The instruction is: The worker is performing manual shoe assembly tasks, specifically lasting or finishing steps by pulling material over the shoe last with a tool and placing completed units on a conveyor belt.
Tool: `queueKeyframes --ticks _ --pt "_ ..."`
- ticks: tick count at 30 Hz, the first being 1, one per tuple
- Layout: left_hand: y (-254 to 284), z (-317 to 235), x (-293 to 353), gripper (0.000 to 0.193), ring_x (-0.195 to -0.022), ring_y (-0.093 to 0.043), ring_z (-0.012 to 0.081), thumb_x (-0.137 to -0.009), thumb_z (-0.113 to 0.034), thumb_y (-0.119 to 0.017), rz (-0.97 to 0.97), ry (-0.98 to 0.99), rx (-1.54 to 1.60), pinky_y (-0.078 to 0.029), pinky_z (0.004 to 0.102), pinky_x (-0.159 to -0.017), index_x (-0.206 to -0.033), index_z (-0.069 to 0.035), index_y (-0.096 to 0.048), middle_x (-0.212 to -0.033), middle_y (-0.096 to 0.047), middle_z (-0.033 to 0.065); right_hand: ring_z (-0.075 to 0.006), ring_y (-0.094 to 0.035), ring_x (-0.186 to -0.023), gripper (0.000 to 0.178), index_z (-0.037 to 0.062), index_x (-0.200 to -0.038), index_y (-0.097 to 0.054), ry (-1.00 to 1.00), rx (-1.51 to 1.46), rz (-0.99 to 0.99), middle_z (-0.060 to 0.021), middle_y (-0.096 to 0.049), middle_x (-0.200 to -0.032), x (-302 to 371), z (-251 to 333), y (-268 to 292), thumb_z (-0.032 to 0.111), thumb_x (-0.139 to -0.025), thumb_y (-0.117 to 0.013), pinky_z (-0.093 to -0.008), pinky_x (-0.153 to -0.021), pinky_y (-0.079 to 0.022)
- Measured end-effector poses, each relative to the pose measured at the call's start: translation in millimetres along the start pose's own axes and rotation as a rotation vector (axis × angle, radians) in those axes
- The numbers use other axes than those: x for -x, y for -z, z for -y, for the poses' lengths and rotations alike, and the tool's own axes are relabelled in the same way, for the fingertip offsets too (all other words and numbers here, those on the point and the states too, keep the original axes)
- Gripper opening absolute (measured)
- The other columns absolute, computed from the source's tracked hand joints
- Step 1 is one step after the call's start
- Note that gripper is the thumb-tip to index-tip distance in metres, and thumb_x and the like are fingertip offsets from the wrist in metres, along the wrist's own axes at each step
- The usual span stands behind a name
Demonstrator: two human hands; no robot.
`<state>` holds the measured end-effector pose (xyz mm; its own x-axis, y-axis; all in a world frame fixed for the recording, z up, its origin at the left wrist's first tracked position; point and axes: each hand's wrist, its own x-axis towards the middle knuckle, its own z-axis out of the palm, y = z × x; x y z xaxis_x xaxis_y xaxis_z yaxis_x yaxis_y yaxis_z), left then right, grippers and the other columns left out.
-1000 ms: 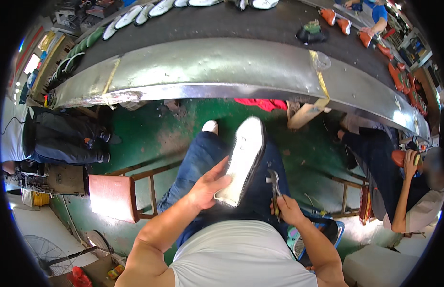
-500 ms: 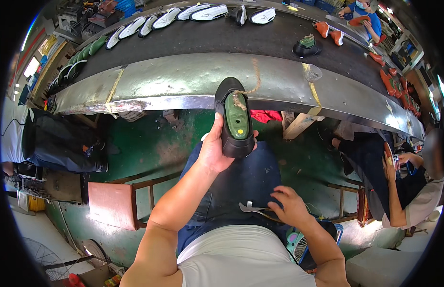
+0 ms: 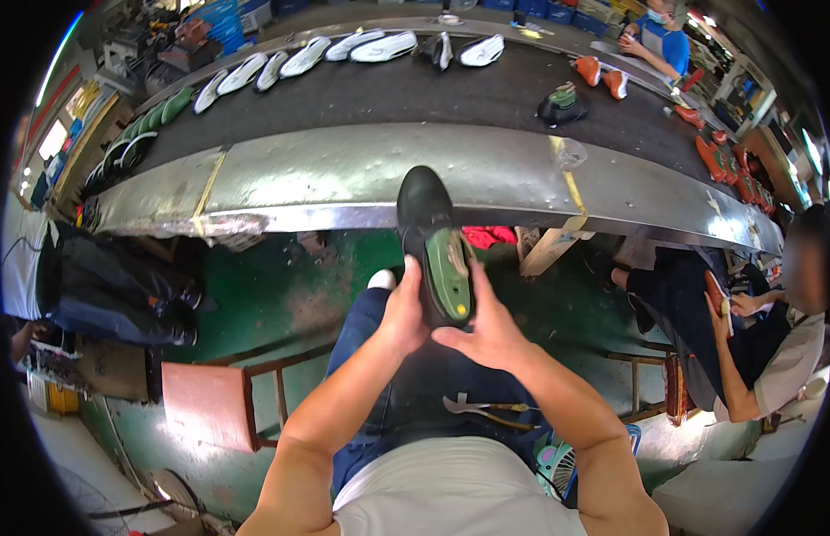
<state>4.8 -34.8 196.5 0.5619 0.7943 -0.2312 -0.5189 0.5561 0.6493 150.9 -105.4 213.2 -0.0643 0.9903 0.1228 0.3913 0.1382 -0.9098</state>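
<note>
A black shoe (image 3: 423,198) with a green shoe last (image 3: 448,279) inside it is held over my lap, its toe pointing away from me toward the bench edge. My left hand (image 3: 404,311) is closed round the shoe's left side near the heel. From the other side my right hand (image 3: 488,323) grips the heel end, thumb below and fingers along the edge. Part of the fingers is hidden by the shoe. A pair of pincers (image 3: 469,406) lies on my lap, with its handles toward the right.
A long dark workbench (image 3: 361,94) with a metal front edge (image 3: 335,170) spans ahead, carrying white shoes (image 3: 384,46), orange shoes and another black shoe (image 3: 561,105). A pink stool (image 3: 208,404) stands left, a small fan (image 3: 558,460) at my right. Co-workers sit right and far right; someone stands left.
My right hand has come up from beside the pincers and taken hold of the shoe. The shoe has come nearer and tilted, showing more of its toe; the cord no longer hangs out ahead.
</note>
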Motion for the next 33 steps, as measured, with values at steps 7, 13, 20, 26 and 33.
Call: queueKeyframes --ticks 7,13,20,26,33 --pt "18.5 -6.8 -5.9 0.075 -0.123 -0.059 0.0294 -0.096 -0.054 -0.061 0.11 -0.153 -0.218 -0.052 0.0457 -0.103 -0.147 -0.005 -0.036 -0.136 -0.054 0.0153 -0.0358 -0.036 -0.144 0.13 -0.0018 -0.157 0.008 0.153 -0.004 0.152 -0.0263 -0.027 -0.157 -12.0 -7.0 3.4 0.03 -0.076 -0.088 -0.0425 -0.114 -0.037" --pt "21.5 -17.8 -2.1 0.102 -0.124 -0.058 0.0314 -0.077 -0.045 -0.085 0.3 -0.125 0.021 -0.05 0.049 -0.105 -0.151 -0.005 -0.028 -0.139 -0.051 0.0175 -0.0268 -0.048 -0.133 0.08 -0.006 -0.156 -0.016 0.04 -0.464 0.128 -0.0218 -0.031 -0.155 -2.1 1.5 4.1 0.027 -0.1 -0.062 -0.036 -0.102 -0.046" --pt "20.9 -17.1 4.5 0.111 -0.131 -0.051 0.0281 -0.065 -0.021 -0.093 0.285 -0.065 0.015 -0.043 0.0445 -0.111 -0.152 -0.009 -0.025 -0.141 -0.049 0.0118 -0.0244 -0.029 -0.146 0.073 -0.009 -0.156 -0.007 0.092 -0.606 0.054 -0.0203 -0.028 -0.158 -0.7 7.9 -0.7 0.025 -0.106 -0.048 -0.0376 -0.12 -0.021" --pt "26.9 -11.8 7.4 0.105 -0.127 -0.056 0.0284 -0.068 -0.023 -0.093 0.301 -0.085 -0.014 -0.047 0.0433 -0.108 -0.15 -0.005 -0.031 -0.138 -0.054 0.0141 -0.0247 -0.024 -0.149 0.075 -0.0069 -0.157 0.002 0.121 -0.585 0.15 -0.0198 -0.017 -0.163 5.3 -3.7 0.6 0.015 -0.104 -0.046 -0.037 -0.121 -0.018" --pt "18.8 -17.0 8.3 0.108 -0.132 -0.051 0.031 -0.065 -0.021 -0.093 0.353 -0.011 -0.011 -0.043 0.0453 -0.111 -0.15 -0.008 -0.028 -0.143 -0.048 0.0156 -0.0222 -0.028 -0.146 0.083 -0.0023 -0.158 0.005 0.136 -0.52 0.215 -0.0193 -0.014 -0.164 5.5 -10.0 6.3 0.021 -0.102 -0.051 -0.0366 -0.116 -0.03"
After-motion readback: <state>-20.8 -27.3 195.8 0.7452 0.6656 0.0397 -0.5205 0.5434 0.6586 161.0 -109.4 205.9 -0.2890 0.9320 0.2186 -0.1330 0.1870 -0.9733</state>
